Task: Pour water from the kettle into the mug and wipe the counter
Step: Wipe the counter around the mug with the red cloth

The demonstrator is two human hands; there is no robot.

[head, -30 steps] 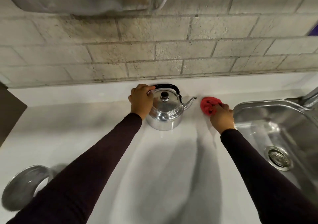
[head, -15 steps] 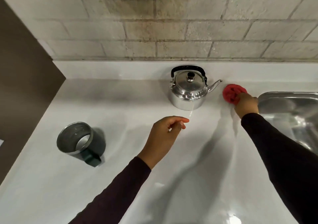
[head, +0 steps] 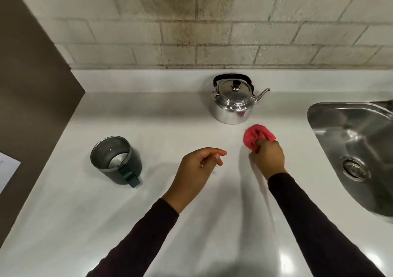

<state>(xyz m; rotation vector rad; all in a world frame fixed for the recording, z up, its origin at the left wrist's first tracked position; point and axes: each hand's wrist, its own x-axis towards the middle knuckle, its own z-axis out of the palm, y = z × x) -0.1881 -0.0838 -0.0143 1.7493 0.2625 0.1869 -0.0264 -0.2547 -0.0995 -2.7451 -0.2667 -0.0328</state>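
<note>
A shiny steel kettle (head: 232, 102) with a black handle stands upright at the back of the white counter (head: 148, 223), spout pointing right. A dark green mug (head: 116, 159) with a steel inside stands to the left, handle toward me. My right hand (head: 269, 158) grips a bunched red cloth (head: 256, 136) pressed on the counter just in front of the kettle. My left hand (head: 196, 170) hovers over the counter middle, empty, fingers loosely curled, between the mug and the cloth.
A steel sink (head: 353, 149) with a drain is set into the counter on the right. A brick wall (head: 212, 25) runs along the back. A brown panel (head: 27, 85) bounds the left side, with a white paper (head: 6, 168) at the left edge.
My left hand let go of the kettle and drew back toward me. My right hand slid the red cloth from beside the spout to in front of the kettle.
</note>
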